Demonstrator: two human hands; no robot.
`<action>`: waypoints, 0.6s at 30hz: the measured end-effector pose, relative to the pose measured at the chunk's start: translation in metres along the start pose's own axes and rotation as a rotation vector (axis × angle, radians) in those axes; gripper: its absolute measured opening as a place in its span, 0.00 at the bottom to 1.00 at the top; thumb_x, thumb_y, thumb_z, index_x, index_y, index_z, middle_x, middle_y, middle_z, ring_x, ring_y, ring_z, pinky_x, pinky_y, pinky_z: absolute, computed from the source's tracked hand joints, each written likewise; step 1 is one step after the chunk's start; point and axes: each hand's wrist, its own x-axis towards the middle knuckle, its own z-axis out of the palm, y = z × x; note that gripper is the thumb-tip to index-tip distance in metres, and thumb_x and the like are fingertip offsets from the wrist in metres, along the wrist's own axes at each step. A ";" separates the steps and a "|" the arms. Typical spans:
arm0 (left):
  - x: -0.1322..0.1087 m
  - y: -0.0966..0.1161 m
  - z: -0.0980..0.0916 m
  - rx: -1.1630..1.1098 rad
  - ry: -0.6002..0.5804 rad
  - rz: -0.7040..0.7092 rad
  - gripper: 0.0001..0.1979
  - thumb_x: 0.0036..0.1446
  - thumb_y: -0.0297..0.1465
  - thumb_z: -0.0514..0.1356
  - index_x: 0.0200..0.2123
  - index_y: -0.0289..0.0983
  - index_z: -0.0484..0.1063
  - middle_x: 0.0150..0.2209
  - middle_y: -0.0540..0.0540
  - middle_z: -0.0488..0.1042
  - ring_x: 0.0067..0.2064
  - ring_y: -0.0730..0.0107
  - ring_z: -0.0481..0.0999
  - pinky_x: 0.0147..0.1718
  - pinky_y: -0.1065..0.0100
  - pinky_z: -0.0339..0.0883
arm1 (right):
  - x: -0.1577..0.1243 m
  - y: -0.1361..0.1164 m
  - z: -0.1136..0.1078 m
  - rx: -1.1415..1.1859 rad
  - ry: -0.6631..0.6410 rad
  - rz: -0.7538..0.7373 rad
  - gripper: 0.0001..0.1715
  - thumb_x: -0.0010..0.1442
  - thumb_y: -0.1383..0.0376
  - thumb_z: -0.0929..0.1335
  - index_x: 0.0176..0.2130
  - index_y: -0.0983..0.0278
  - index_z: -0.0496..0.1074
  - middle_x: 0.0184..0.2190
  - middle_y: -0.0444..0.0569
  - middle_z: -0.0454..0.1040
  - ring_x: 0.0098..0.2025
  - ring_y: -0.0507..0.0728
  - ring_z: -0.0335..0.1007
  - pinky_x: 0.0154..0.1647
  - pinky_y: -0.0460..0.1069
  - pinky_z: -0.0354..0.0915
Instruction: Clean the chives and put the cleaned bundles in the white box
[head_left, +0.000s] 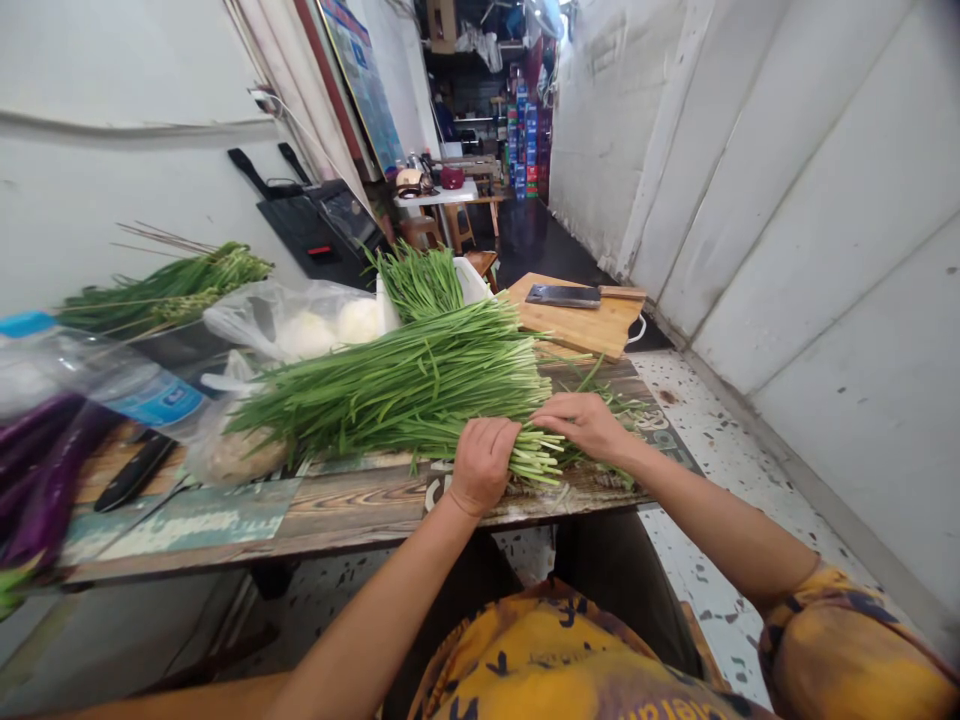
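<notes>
A large heap of garlic chives (405, 375) lies across the wooden table, green tips to the left and pale stem ends to the right. My left hand (484, 462) is closed around a bunch of chives near their stem ends, at the table's front edge. Just right of it, my right hand (585, 425) has its fingertips pinched together at the pale ends of the chives. What exactly lies between those fingertips is too small to make out. Loose trimmings (622, 410) are scattered beyond my right hand.
A cleaver (562, 296) rests on a cutting board (574, 325) at the back right. Leftward lie a black-handled knife (135, 472), purple eggplants (52, 480), a plastic bottle (150, 385) and bagged vegetables (311, 325). More chives (420, 280) fill a white container behind. A wall (825, 200) stands right.
</notes>
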 end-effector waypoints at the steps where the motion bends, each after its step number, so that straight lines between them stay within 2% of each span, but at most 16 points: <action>1: 0.000 0.000 0.000 -0.003 -0.003 -0.002 0.12 0.57 0.25 0.50 0.44 0.32 0.66 0.38 0.38 0.74 0.40 0.60 0.69 0.40 0.60 0.63 | 0.000 0.000 0.002 0.065 0.052 0.102 0.16 0.58 0.57 0.65 0.30 0.65 0.77 0.27 0.48 0.76 0.30 0.53 0.68 0.33 0.47 0.64; 4: -0.001 0.000 0.000 -0.008 -0.009 -0.001 0.12 0.57 0.25 0.50 0.44 0.32 0.66 0.37 0.38 0.74 0.39 0.60 0.69 0.39 0.60 0.63 | 0.003 0.002 -0.002 0.114 0.209 0.337 0.17 0.54 0.56 0.68 0.26 0.66 0.76 0.22 0.45 0.74 0.25 0.51 0.66 0.27 0.45 0.61; 7: -0.001 -0.001 0.000 -0.004 0.001 -0.004 0.12 0.57 0.25 0.51 0.44 0.32 0.66 0.38 0.37 0.74 0.40 0.60 0.69 0.40 0.60 0.63 | 0.006 0.006 -0.015 -0.024 0.306 0.384 0.18 0.54 0.55 0.68 0.22 0.67 0.73 0.18 0.44 0.71 0.23 0.50 0.63 0.26 0.45 0.59; 9: -0.001 -0.001 0.000 0.006 0.009 -0.007 0.13 0.57 0.25 0.51 0.45 0.32 0.66 0.38 0.38 0.74 0.40 0.60 0.69 0.40 0.60 0.62 | 0.007 0.006 -0.023 -0.120 0.280 0.307 0.20 0.55 0.55 0.67 0.21 0.67 0.72 0.18 0.44 0.70 0.23 0.50 0.63 0.27 0.45 0.59; 13: -0.001 -0.001 0.001 0.013 0.007 0.006 0.14 0.57 0.25 0.50 0.46 0.33 0.65 0.39 0.38 0.74 0.40 0.60 0.70 0.40 0.60 0.62 | 0.003 0.002 -0.025 -0.241 -0.003 -0.097 0.16 0.58 0.56 0.66 0.39 0.65 0.75 0.36 0.52 0.74 0.38 0.55 0.68 0.39 0.48 0.63; 14: -0.001 -0.001 0.001 0.008 0.007 0.007 0.14 0.57 0.25 0.50 0.46 0.33 0.65 0.39 0.38 0.74 0.40 0.60 0.70 0.40 0.60 0.62 | 0.002 0.001 -0.022 -0.260 -0.049 -0.162 0.15 0.59 0.57 0.66 0.41 0.64 0.75 0.38 0.53 0.74 0.39 0.56 0.67 0.41 0.49 0.63; 16: -0.001 -0.001 0.001 -0.004 0.010 0.005 0.14 0.57 0.25 0.50 0.47 0.33 0.65 0.38 0.38 0.74 0.40 0.60 0.70 0.40 0.60 0.62 | 0.001 0.002 -0.015 -0.251 -0.071 -0.176 0.15 0.61 0.58 0.64 0.38 0.63 0.76 0.33 0.53 0.75 0.37 0.56 0.68 0.40 0.50 0.63; 18: -0.001 -0.001 0.000 -0.009 0.018 -0.001 0.14 0.57 0.26 0.50 0.47 0.34 0.65 0.39 0.38 0.74 0.40 0.61 0.70 0.40 0.60 0.62 | 0.000 0.004 -0.007 -0.118 -0.040 -0.053 0.14 0.59 0.58 0.65 0.34 0.62 0.77 0.29 0.50 0.76 0.33 0.55 0.68 0.38 0.50 0.63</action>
